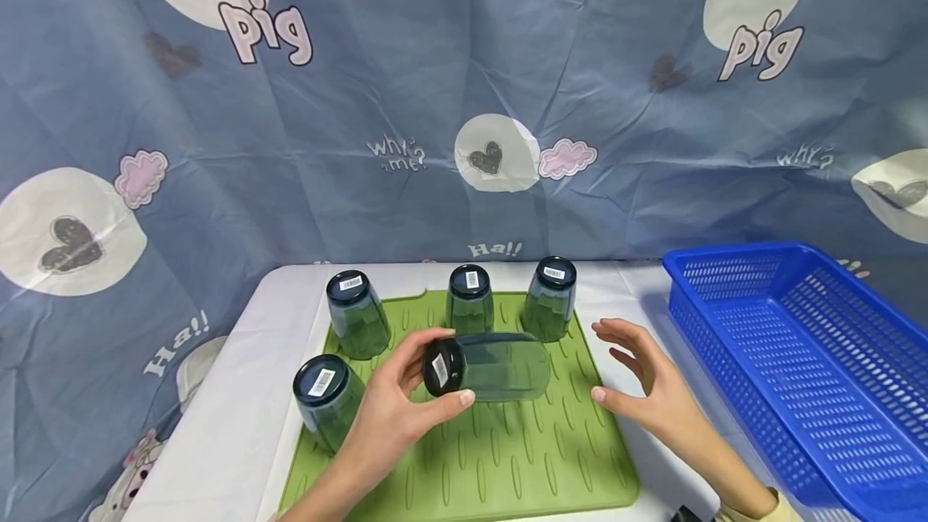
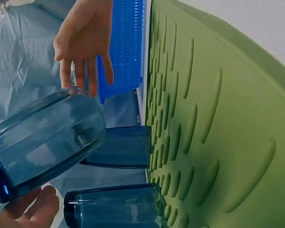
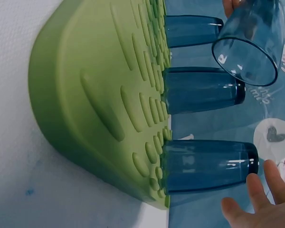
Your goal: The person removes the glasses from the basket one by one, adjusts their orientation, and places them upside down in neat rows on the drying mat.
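Note:
My left hand grips a blue-tinted drinking glass by its dark base, thumb on the near side and fingers behind. The glass lies on its side in the air over the green drying mat, its mouth toward the right. In the right wrist view its round rim faces the camera. My right hand is off to the right of the mouth, fingers spread and slightly bent, with nothing in it. Upside down on the mat stand several like glasses, among them one at the left beside my left wrist.
Three more upturned glasses line the mat's far side: left, middle and right. A blue plastic basket stands right of the mat on the white tablecloth. A printed blue curtain hangs behind.

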`<state>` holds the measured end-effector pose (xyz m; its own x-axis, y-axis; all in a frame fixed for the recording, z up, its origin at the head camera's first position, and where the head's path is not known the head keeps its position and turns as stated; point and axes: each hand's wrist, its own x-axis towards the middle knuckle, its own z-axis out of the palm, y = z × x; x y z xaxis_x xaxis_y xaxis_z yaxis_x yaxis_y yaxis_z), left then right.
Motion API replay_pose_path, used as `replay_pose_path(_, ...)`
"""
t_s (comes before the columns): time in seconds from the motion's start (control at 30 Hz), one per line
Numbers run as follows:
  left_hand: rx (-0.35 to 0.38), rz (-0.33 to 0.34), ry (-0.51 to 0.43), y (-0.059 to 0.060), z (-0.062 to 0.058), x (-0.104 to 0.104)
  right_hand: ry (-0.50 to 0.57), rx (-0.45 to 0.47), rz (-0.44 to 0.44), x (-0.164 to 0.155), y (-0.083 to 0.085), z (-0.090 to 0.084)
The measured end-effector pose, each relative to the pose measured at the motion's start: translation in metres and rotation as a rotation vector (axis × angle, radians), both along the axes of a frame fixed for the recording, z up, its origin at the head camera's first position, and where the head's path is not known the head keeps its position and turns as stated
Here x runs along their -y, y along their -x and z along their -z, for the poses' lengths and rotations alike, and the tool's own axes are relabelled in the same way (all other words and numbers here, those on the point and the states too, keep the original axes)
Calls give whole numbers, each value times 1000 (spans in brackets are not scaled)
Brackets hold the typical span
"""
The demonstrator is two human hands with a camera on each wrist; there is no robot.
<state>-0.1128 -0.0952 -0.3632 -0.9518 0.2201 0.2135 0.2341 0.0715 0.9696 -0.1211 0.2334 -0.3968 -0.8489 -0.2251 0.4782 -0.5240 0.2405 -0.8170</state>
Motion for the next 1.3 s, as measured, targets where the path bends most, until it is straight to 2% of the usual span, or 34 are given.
replay_pose_path(0.2,-3,42,-98,3,2,3,-5,2,-7,0,1,0)
replay_pose_path(0.4,-21,35,-140,6,3,6,-14,10,-7,0,1,1)
replay_pose_path(0.63,-25,11,-143,7,3,7,-20,14,-4,-1,0,1)
replay_pose_path(0.83,4,6,-155,8,5,6,-23,17,-2,-1,2,2)
replay_pose_path(1.17,61,-41,-101,10,8,5,-32,40,8,-2,3,3)
replay_pose_path(1.3,49,-57,-63,9,11,2,-25,48,9,-2,2,3)
